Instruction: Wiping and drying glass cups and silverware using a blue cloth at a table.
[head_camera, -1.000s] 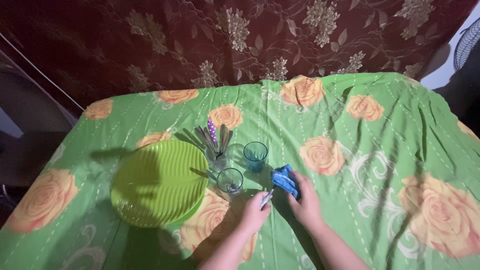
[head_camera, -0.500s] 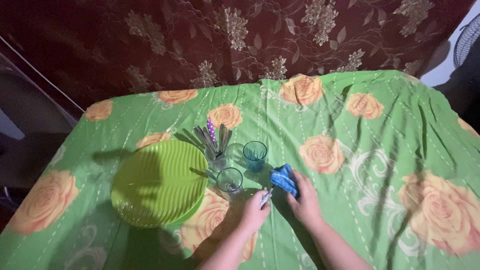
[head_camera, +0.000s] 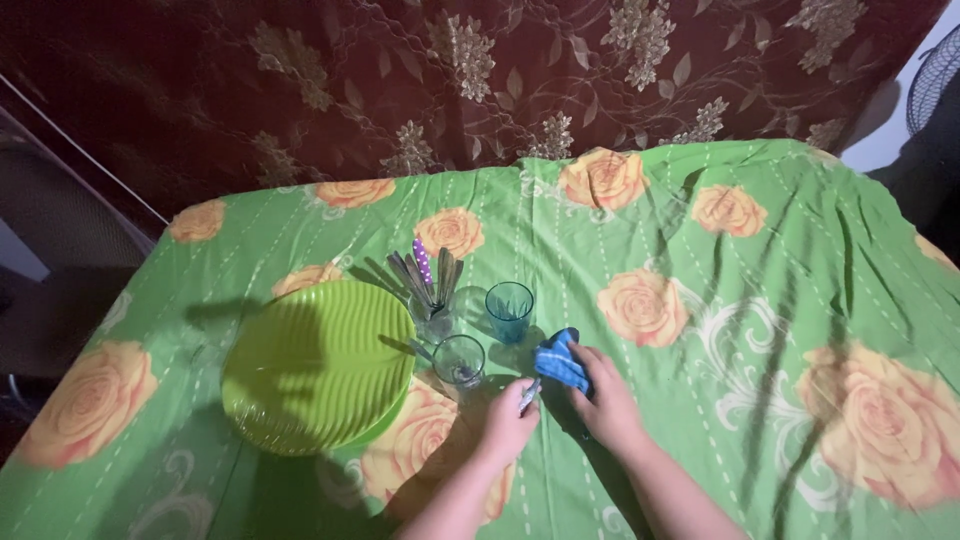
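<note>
Wiping looks like the step in hand. Your left hand (head_camera: 508, 425) has its fingers clamped on a small piece of cutlery (head_camera: 528, 396), and just right of it your right hand (head_camera: 603, 400) has its fingers closed on a blue cloth (head_camera: 558, 362), which seems to meet the cutlery's tip. The next move probably calls for a steady grip while the cloth rubs. Just left of the cutlery stands a clear glass (head_camera: 459, 360), beyond it a teal cup (head_camera: 509, 309) and a cutlery holder (head_camera: 430, 285); the green plate (head_camera: 318, 362) lies farther left on the worktop (head_camera: 760, 300).
</note>
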